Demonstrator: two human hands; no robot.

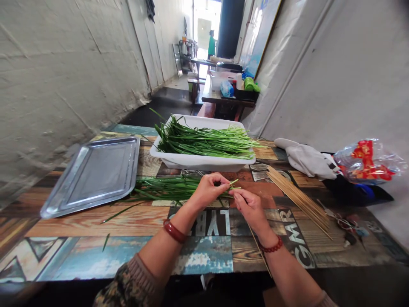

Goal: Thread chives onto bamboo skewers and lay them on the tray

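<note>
The head camera looks from above the near edge of the table (204, 260). It faces forward and down, across the tabletop, past the far edge and onward to the bright doorway (202, 53). Range to the left hand (208, 187) and right hand (249, 205) is short; range to the doorway is long.

Looks to me like a narrow little eatery: long greens (204, 143) and thin skewers (298, 200) on this desk (105, 224), more desks (209, 94) lined up toward the bright doorway (212, 10).
</note>
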